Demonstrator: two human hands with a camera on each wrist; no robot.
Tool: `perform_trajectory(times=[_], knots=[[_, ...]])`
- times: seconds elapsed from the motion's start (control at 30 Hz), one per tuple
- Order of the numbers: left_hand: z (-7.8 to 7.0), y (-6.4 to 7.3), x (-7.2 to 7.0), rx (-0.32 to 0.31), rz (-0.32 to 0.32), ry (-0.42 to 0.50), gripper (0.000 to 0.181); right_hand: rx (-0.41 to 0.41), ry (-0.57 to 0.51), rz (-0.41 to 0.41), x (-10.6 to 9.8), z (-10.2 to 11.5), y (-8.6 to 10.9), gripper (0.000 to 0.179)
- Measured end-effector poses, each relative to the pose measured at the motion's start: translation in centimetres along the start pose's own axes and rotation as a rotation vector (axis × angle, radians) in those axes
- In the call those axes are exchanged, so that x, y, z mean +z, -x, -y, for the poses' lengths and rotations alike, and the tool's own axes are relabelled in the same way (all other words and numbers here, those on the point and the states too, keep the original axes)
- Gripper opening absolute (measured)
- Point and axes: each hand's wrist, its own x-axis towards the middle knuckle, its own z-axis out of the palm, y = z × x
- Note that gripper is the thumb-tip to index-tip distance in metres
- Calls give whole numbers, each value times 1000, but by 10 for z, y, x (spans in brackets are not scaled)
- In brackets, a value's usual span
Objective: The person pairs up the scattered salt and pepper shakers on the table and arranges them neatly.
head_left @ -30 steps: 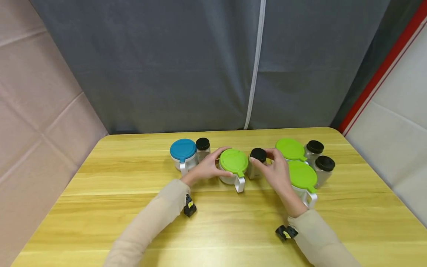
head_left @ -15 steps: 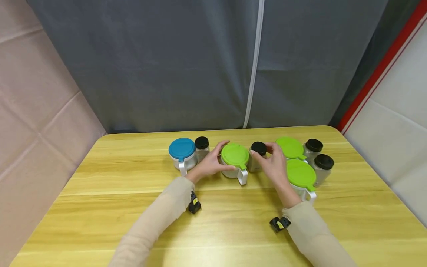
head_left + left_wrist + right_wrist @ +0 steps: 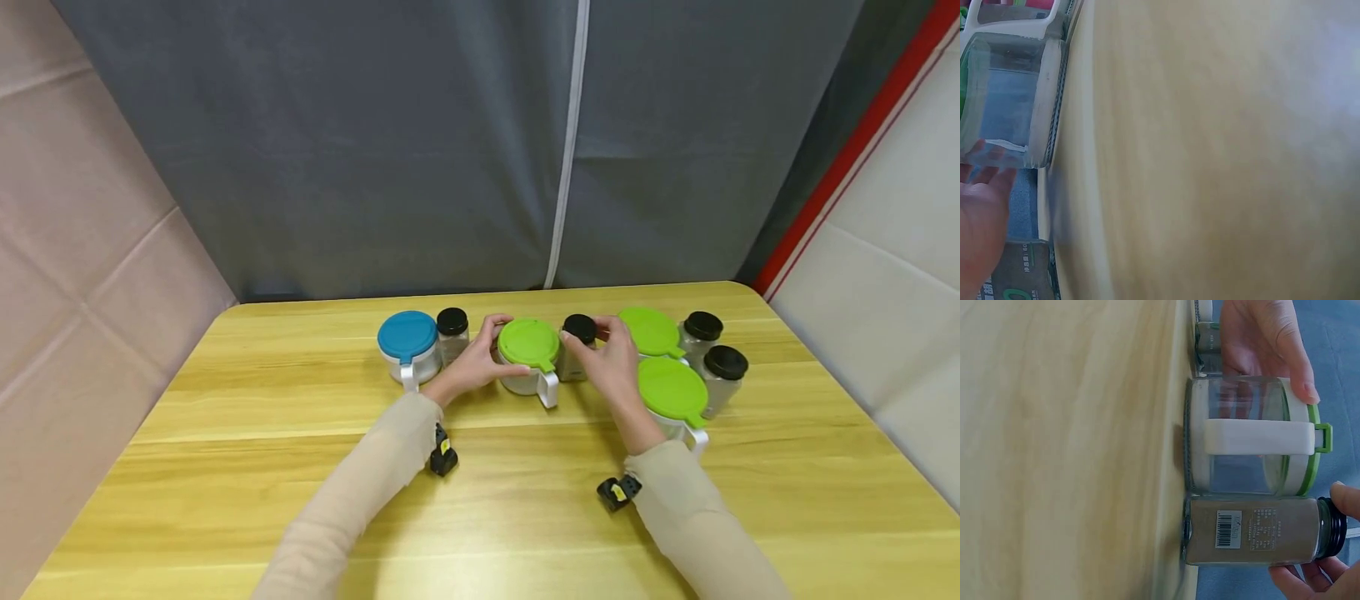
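In the head view my left hand (image 3: 474,365) holds a clear seasoning jar with a green lid (image 3: 528,343) and a white handle, fingers and thumb curled round its sides. Just right of it, my right hand (image 3: 617,367) grips a square spice bottle (image 3: 572,365) near its black cap. The right wrist view shows the bottle's brown contents and label (image 3: 1229,529); bottle and jar stand upright side by side, practically touching. In the left wrist view the left hand (image 3: 984,219) reaches up to the clear jar (image 3: 1010,100); the jar's far side is hidden.
Left of the hands stand a blue-lidded jar (image 3: 407,335) and a black-capped bottle (image 3: 452,323). At the right, two more green-lidded jars (image 3: 672,389) and two black-capped bottles (image 3: 725,363) stand grouped close to the right wrist. A grey curtain (image 3: 337,167) hangs behind the wooden table (image 3: 300,467).
Both hands have moved the held green-lidded jar and the spice bottle a little away from the person, toward the table's back edge. The other jars and bottles have stayed put.
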Motion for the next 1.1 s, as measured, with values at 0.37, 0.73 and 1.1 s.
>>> perform_trajectory(times=[0.37,0.73,1.1], knots=[[31,-8,7,11,-96,-30,79,-17,-10,-27,3,-4,-3,51],[10,6,5,19,-11,150,72,-120,46,-104,30,-80,-40,77],[2,6,2,2,8,171,70,-20,30,-38,16,-36,-18,67]])
